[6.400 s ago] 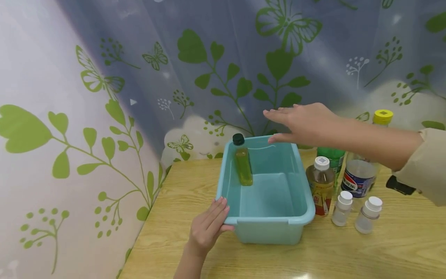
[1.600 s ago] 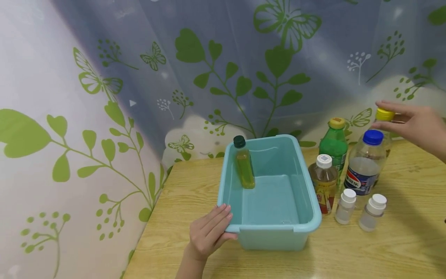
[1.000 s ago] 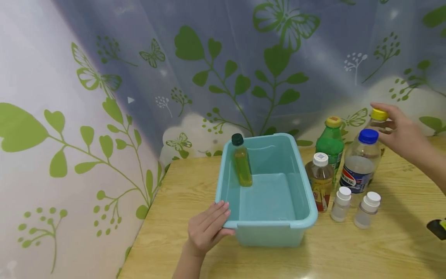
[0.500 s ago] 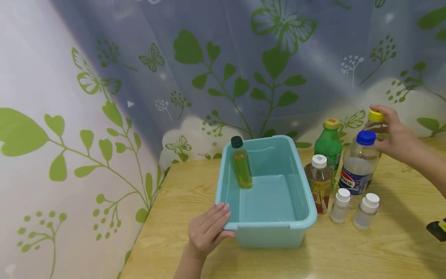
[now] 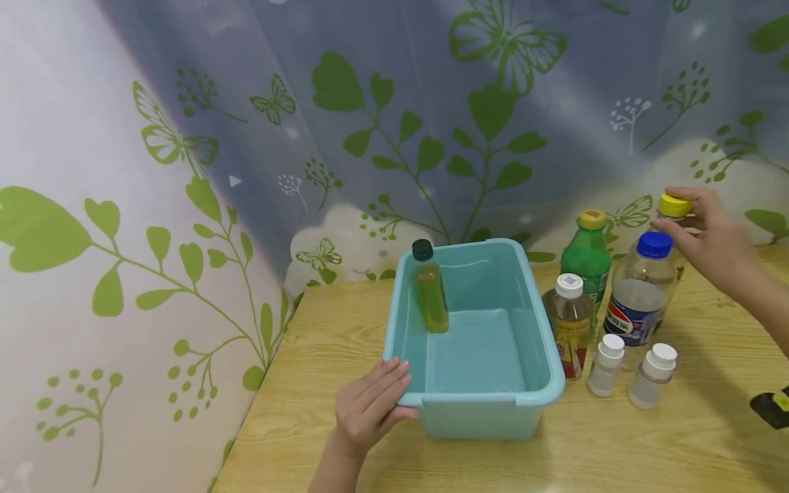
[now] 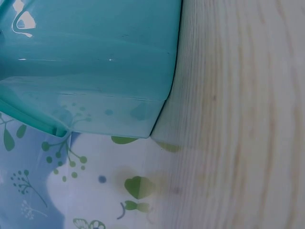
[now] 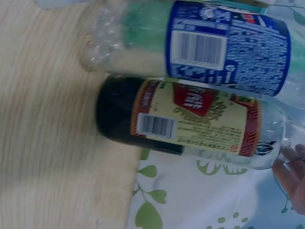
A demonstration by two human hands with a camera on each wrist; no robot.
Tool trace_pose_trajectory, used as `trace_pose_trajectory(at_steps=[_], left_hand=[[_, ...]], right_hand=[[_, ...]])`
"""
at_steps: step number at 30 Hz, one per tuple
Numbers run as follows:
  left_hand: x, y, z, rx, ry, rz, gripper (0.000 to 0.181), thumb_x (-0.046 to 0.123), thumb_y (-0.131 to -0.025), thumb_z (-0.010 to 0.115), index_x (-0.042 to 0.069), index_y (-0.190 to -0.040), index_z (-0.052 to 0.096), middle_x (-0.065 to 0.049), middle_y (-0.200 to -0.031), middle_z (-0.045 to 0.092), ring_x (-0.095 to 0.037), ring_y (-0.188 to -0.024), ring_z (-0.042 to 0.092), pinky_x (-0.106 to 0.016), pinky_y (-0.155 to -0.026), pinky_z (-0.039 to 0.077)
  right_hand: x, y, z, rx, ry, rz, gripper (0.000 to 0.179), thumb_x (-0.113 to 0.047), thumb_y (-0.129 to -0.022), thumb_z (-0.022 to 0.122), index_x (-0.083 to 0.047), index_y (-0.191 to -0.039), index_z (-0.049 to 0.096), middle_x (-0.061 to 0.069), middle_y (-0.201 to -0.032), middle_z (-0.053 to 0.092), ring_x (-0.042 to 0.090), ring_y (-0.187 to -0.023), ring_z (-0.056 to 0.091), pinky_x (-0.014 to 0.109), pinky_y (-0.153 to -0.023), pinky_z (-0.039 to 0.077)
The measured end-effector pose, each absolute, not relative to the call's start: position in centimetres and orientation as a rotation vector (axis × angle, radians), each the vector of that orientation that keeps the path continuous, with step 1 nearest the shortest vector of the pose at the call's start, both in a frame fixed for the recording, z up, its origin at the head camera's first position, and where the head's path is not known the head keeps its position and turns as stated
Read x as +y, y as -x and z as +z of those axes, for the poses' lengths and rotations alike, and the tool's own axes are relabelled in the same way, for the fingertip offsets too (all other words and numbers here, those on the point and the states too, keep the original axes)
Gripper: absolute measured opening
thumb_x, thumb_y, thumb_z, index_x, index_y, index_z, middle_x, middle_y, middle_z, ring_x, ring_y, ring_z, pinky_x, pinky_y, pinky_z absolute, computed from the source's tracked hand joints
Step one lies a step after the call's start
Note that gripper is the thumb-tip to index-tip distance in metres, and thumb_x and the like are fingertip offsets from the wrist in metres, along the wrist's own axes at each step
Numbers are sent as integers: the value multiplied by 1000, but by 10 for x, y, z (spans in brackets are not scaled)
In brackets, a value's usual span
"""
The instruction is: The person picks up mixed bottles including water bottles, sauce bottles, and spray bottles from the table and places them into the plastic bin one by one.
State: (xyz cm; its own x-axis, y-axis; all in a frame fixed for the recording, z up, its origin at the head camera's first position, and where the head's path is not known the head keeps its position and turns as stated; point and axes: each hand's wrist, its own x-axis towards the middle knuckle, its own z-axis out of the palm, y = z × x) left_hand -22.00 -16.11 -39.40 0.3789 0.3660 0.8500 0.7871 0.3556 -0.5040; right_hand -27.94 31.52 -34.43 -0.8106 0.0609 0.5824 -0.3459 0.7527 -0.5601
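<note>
My left hand rests on the near left corner of a light blue plastic basin, its fingers lying straight over the rim. Inside the basin, a bottle of yellow-green liquid with a dark cap leans toward the left wall. My right hand holds a yellow-capped bottle by the top, behind the blue-capped Pepsi bottle. The right wrist view shows that held bottle with a cream and red label and dark liquid low down, fingers at its neck. The left wrist view shows the basin's outer wall.
Right of the basin stand a green bottle, a white-capped brown drink bottle and two small white-capped bottles, one left of the other. A patterned curtain hangs behind the wooden table.
My right hand has moved from above the basin to the yellow-capped bottle and now has its fingers around the top. My left hand has stayed on the basin's corner.
</note>
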Motion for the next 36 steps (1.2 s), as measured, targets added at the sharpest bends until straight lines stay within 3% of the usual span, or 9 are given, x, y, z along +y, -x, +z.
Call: trace_pose_trajectory(at_steps=[7,10,12,14,17,20,25,32,36], left_hand=[[-161,220,-394,-1231,1243,-391,40,31,-90,61,-5,-74,71,-18,-74,71,-27,-64,71,-32,-66,60],[-162,221,-395,-1235,1238,-390,41,31,-90,61,-4,-74,71,-18,-74,71,-27,-64,71,-32,-66,60],[-162,221,-395,-1236,1236,-387,40,31,-90,61,-4,-74,71,-18,-74,71,-27,-64,71,-32,-66,60],[-162,222,-395,-1235,1235,-385,40,32,-90,61,-4,-74,71,-18,-74,71,-27,-65,71,-33,-66,60],[-162,221,-395,-1236,1234,-384,41,32,-90,61,-4,-74,71,-17,-74,71,-27,-64,71,-32,-66,60],[-162,221,-394,-1236,1237,-387,41,32,-91,60,-3,-73,71,-17,-74,71,-27,-64,71,-32,-66,60],[-160,220,-393,-1228,1253,-375,41,31,-91,60,-4,-73,71,-18,-74,71,-26,-65,71,-33,-64,60],[-160,220,-393,-1235,1263,-364,40,31,-91,61,-4,-74,71,-18,-74,71,-26,-65,71,-34,-62,60],[-162,219,-393,-1237,1256,-357,40,31,-91,61,-5,-75,71,-18,-74,71,-26,-66,71,-34,-62,60]], right_hand=[[314,277,-335,-2372,-138,887,48,-21,-98,53,2,-136,39,36,-113,51,-32,-77,24,-7,-56,28],[312,278,-333,-2383,-140,884,48,-21,-99,51,2,-137,36,36,-115,50,-5,-92,58,-7,-57,26],[311,278,-333,-2388,-142,895,48,-21,-99,49,2,-138,34,35,-119,46,29,-102,61,-7,-57,25],[310,279,-334,-2378,-140,913,48,-21,-100,48,2,-139,34,33,-121,44,30,-104,59,-7,-58,25],[311,279,-337,-2346,-133,926,46,-20,-100,48,3,-138,35,30,-124,42,-16,-93,46,-7,-59,26],[311,280,-339,-2326,-130,920,46,-20,-99,50,3,-137,37,30,-123,43,-24,-85,35,-7,-60,26],[314,280,-341,-2351,-139,893,45,-17,-100,48,5,-137,36,32,-122,42,30,-96,56,-6,-58,25],[317,279,-334,-2319,-175,887,42,-11,-99,48,8,-135,36,35,-114,46,-27,-80,26,-4,-55,27],[313,279,-326,-2288,-170,938,42,-12,-100,46,7,-136,35,29,-112,47,-23,-82,31,0,-53,28]])
